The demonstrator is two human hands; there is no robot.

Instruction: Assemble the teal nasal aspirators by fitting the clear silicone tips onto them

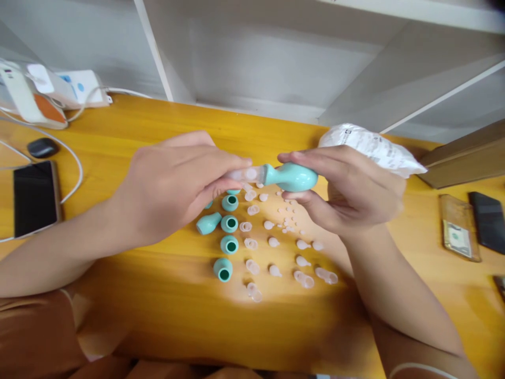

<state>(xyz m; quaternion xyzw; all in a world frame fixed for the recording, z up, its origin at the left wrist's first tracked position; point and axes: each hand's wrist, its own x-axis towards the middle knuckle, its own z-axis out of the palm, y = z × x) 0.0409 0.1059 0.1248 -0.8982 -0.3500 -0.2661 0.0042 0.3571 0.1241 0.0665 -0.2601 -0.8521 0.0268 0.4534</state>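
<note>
Nearest the camera: left hand (165, 184) and right hand (355, 189), raised over the middle of the desk (158, 305), two joined-up parts between them. Left hand pinches a translucent tube (248, 174) between thumb and fingers. Right hand grips a glossy teal bulb (298, 177) by its rounded end, thumb on the near side, fingers on the far side. Bulb lies roughly level, neck pointing left, flared rim touching the tube; how far one sits inside the other is hard to make out.

Left to right on the desk: white chargers (87, 87) with cables at the far left corner; small black rounded device (42, 148) and dark-screened phone (35, 200) near the left edge. Mid-desk, one teal piece on its side (209, 224), then a column of teal pieces (223, 266), mouths showing, partly covered by the left hand. Next, a column of translucent cups (251, 266), pale teardrop-shaped pieces (273, 241), scattered tiny pale bits (290, 229), two longer tubes (303, 279). Behind the right hand, white plastic bag (379, 152) by the far edge; cardboard box (469, 152) at the far right corner; transparent case with a banknote (460, 234) and black phone (489, 222) toward the right edge.
</note>
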